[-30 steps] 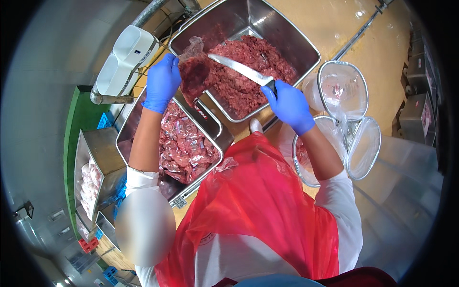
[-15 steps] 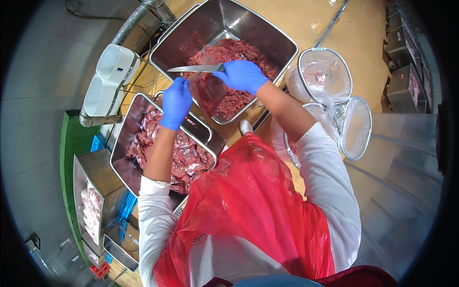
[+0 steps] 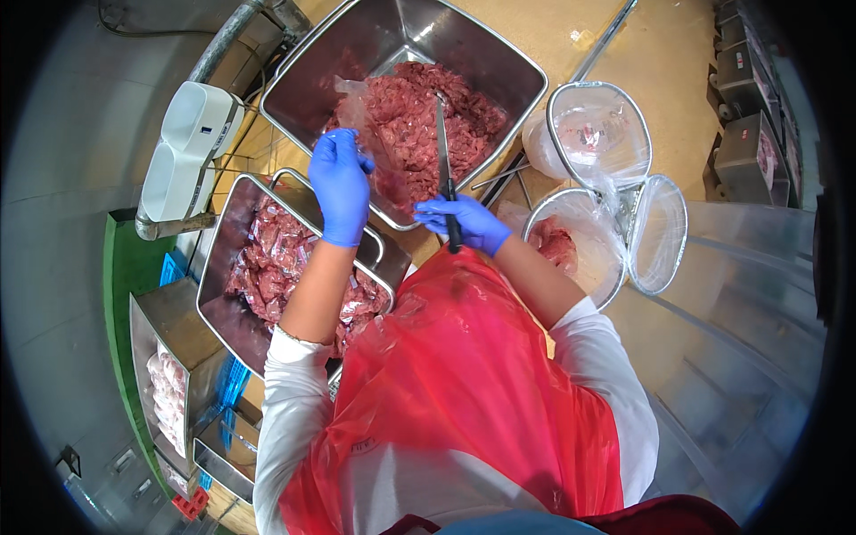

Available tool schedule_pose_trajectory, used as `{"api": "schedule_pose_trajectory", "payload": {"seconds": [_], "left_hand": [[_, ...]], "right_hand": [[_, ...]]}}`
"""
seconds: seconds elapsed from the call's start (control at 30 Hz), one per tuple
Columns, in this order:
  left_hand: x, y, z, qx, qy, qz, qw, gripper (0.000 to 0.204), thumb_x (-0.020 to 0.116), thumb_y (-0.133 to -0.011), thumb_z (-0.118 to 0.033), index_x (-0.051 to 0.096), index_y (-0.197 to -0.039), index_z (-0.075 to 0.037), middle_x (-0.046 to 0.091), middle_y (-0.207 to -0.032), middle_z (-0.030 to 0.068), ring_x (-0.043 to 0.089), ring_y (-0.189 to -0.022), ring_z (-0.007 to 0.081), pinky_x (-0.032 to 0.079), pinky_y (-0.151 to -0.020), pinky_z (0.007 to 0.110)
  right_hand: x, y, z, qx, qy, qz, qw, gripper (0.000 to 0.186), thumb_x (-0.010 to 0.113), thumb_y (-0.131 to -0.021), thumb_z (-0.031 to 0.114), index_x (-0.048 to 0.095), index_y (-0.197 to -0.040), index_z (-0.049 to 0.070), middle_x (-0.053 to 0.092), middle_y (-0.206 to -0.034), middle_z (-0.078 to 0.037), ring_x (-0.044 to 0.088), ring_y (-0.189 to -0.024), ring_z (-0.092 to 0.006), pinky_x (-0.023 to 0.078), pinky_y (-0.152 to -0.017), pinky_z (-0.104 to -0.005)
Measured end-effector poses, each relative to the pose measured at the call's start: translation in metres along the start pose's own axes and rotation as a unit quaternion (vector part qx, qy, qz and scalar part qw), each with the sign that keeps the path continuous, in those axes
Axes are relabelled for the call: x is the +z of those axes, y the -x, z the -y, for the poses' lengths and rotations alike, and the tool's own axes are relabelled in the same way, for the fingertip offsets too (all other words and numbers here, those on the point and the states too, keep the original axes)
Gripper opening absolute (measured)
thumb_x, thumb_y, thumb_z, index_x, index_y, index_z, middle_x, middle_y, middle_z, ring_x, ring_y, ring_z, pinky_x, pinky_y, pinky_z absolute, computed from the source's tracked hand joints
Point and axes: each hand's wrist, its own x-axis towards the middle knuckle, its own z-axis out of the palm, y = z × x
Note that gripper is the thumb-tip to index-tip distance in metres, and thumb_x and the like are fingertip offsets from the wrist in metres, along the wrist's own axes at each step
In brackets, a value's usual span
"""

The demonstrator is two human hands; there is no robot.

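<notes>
My left hand (image 3: 341, 187), in a blue glove, is closed on a clear plastic bag (image 3: 385, 165) smeared with red. The bag hangs over the near left side of a deep steel tub (image 3: 303, 85) of raw meat pieces (image 3: 437, 120). Close to the tub's near rim, my right hand (image 3: 468, 221), also blue-gloved, holds a knife (image 3: 443, 147) by its black handle. The blade points away from me, over the meat. Fingertips of the right hand sit near the bag's lower end; whether they grip it I cannot tell.
Left of me stands a smaller steel tub (image 3: 214, 299) of plastic-wrapped meat (image 3: 267, 259). On the right are plastic-lined round hoops (image 3: 644, 134), one with some meat (image 3: 555, 245) in it. A white double holder (image 3: 189, 152) hangs on a pipe at the left.
My right hand has come down toward me, and the knife has swung from pointing left to pointing away. My left hand has risen slightly with the bag.
</notes>
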Motion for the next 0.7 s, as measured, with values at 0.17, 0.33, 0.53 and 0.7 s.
{"api": "schedule_pose_trajectory", "payload": {"seconds": [0.17,0.33,0.53,0.7], "left_hand": [[-0.003,-0.025,-0.009,-0.004,-0.035,0.014,0.999,0.017,0.056,-0.099,-0.016,0.062,-0.093,-0.001,0.059,-0.076,0.0046,0.052,-0.055,0.0112,0.046,-0.054,0.027],[0.006,-0.026,0.031,0.265,-0.358,0.083,0.891,0.019,0.059,-0.095,-0.02,0.064,-0.096,-0.001,0.065,-0.077,0.0235,0.065,-0.074,0.0429,0.051,-0.063,0.045],[0.003,-0.089,0.105,0.104,-0.287,0.01,0.952,0.02,0.059,-0.09,-0.015,0.063,-0.081,0.003,0.064,-0.071,0.0237,0.066,-0.063,0.0344,0.049,-0.06,0.044],[-0.033,-0.137,0.123,-0.256,0.093,0.004,0.962,0.017,0.059,-0.09,-0.012,0.062,-0.078,0.0,0.062,-0.066,0.0079,0.057,-0.052,0.0179,0.046,-0.049,0.031]], "right_hand": [[0.006,-0.033,0.004,-0.101,-0.079,-0.051,0.99,0.021,0.072,-0.087,0.004,0.053,-0.09,0.01,0.066,-0.089,-0.006,0.07,-0.088,-0.0203,0.058,-0.075,-0.0275],[0.02,-0.025,0.045,-0.299,0.09,-0.06,0.948,0.024,0.072,-0.084,0.001,0.052,-0.077,0.011,0.058,-0.073,-0.001,0.063,-0.069,-0.0159,0.051,-0.063,-0.0283],[0.058,-0.025,0.095,-0.333,0.185,-0.088,0.92,0.022,0.072,-0.083,0.002,0.052,-0.078,0.009,0.056,-0.073,0.0,0.063,-0.067,-0.0137,0.052,-0.064,-0.0295],[0.086,-0.016,0.159,-0.387,0.282,-0.098,0.872,0.018,0.071,-0.083,0.001,0.055,-0.081,0.006,0.058,-0.072,-0.001,0.061,-0.062,-0.0126,0.05,-0.057,-0.0279]]}}
